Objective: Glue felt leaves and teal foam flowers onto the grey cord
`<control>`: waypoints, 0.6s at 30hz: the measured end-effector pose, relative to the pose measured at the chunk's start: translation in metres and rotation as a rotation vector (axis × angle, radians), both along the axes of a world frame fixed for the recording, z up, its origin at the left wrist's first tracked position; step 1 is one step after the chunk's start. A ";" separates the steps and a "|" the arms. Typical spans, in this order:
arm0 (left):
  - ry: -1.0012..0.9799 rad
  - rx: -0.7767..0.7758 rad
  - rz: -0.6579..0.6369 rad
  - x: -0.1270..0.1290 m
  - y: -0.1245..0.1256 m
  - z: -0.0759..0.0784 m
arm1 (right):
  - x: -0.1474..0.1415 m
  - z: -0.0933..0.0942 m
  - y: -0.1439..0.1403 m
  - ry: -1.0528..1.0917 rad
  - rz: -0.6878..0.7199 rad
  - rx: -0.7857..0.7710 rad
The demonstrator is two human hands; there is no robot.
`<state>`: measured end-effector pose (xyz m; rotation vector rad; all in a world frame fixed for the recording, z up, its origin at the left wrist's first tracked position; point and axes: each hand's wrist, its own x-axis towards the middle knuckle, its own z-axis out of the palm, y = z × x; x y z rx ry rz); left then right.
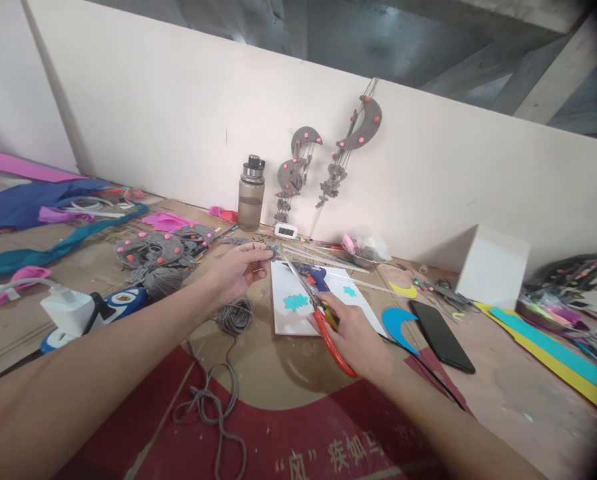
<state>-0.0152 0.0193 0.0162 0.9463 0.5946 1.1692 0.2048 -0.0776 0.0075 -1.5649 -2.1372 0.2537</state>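
My left hand pinches a small grey felt piece between thumb and fingers above the cardboard-covered table. My right hand grips red-handled scissors, whose blades point up-left and reach the grey piece. Under the scissors lies a white sheet with two teal flower cutouts. A grey cord trails in loops from below my left hand toward me.
A black phone and a blue crescent lie right of the sheet, a white box behind them. Grey crescents with pink dots, a water bottle, a white charger and coloured foam strips surround the area. Grey hanging ornaments are on the wall.
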 end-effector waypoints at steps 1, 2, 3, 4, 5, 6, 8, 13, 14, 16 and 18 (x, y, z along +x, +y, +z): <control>-0.004 0.009 -0.008 0.000 0.000 0.000 | 0.000 0.000 0.000 0.007 0.012 -0.003; -0.007 0.014 -0.014 0.001 -0.001 0.000 | -0.001 -0.001 0.000 0.016 0.021 -0.005; -0.009 0.012 -0.016 0.001 -0.001 0.000 | -0.001 -0.001 0.000 0.027 0.027 -0.008; -0.009 0.006 -0.014 0.001 -0.001 0.000 | -0.001 -0.002 0.000 0.040 0.030 -0.016; -0.008 -0.003 -0.010 0.001 -0.001 -0.001 | 0.000 -0.002 0.000 0.055 0.032 -0.027; -0.007 -0.012 -0.008 0.002 -0.001 -0.001 | 0.000 -0.002 0.001 0.071 0.032 -0.040; -0.012 -0.029 -0.003 0.002 -0.001 -0.001 | 0.001 -0.001 0.002 0.106 0.040 -0.069; -0.036 -0.053 0.008 0.001 0.001 -0.002 | 0.004 0.000 0.003 0.229 0.090 -0.195; -0.043 -0.059 0.003 0.000 0.001 -0.003 | 0.004 0.000 0.003 0.241 0.092 -0.207; -0.053 -0.064 -0.018 0.000 0.002 -0.004 | 0.003 -0.001 0.001 0.232 0.084 -0.194; -0.061 -0.052 -0.045 -0.001 0.003 -0.006 | 0.002 0.000 0.000 0.200 0.073 -0.164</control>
